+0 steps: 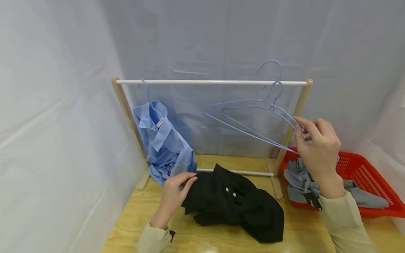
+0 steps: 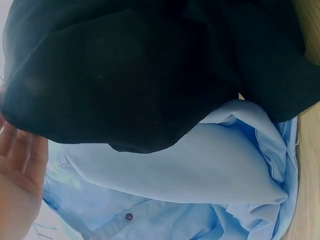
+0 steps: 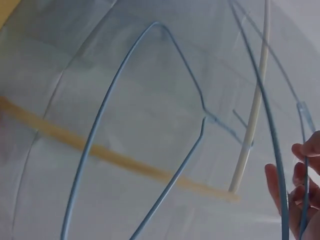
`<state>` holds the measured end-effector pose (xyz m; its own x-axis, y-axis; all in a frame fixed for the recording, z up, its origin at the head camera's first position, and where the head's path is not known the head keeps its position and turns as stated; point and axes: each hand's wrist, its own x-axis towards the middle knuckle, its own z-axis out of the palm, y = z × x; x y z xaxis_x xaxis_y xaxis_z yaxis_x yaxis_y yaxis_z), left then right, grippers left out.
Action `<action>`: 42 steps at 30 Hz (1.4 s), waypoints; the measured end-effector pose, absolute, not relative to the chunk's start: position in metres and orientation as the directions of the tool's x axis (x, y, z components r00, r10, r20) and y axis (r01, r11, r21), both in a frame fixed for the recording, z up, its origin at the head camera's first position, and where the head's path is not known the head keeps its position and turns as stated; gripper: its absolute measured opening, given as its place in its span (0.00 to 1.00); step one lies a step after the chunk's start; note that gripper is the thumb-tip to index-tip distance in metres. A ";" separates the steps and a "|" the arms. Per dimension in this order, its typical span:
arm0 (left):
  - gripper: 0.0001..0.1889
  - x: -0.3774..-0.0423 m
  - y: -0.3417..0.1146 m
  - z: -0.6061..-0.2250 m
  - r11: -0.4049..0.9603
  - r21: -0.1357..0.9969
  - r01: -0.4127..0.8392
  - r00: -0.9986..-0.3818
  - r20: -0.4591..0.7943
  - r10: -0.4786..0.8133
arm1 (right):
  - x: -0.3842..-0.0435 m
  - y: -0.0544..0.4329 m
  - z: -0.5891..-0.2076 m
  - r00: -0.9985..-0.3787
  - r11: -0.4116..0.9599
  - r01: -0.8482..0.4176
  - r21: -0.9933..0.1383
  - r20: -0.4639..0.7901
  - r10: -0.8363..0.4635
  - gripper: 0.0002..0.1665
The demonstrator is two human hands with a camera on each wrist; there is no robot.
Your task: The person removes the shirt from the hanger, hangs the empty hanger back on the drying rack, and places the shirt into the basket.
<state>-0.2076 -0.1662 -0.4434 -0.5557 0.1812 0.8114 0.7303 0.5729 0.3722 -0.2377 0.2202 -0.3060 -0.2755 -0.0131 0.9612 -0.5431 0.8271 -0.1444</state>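
A black shirt (image 1: 218, 203) with white buttons lies bunched on the wooden table. My left hand (image 1: 174, 193) pinches its left edge between thumb and fingers; in the left wrist view the black cloth (image 2: 110, 85) covers part of the light blue shirt (image 2: 180, 165). Raised at the right, my right hand (image 1: 319, 151) grips a thin blue wire hanger (image 1: 271, 61) by one shoulder, its hook above the rail. A second blue wire hanger (image 1: 246, 107) hangs from the rail just behind it. In the right wrist view, fingers (image 3: 312, 145) curl round the wire.
The small rack has a white top rail (image 1: 205, 82) and wooden posts. On its left end a light blue shirt (image 1: 181, 154) hangs from a hanger, its lower part bunched. A red basket (image 1: 376, 172) with grey clothes (image 1: 364, 198) stands at the right. White sheeting surrounds the table.
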 end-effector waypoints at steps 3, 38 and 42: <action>0.05 -0.207 -0.165 -0.444 0.578 0.368 0.728 -0.557 0.810 0.186 | -0.247 0.207 -0.303 -0.325 0.829 -0.540 -0.144 0.944 -0.048 0.16; 0.27 -0.194 -0.132 -0.456 0.650 0.514 0.560 -0.824 0.433 0.367 | -0.210 0.185 -0.388 -0.347 0.679 -0.733 -0.036 0.878 -0.329 0.24; 0.40 -0.194 -0.128 -0.461 0.671 0.546 0.501 -0.864 0.268 0.427 | -0.201 0.193 -0.421 -0.544 0.692 -0.713 -0.115 0.714 -0.441 0.36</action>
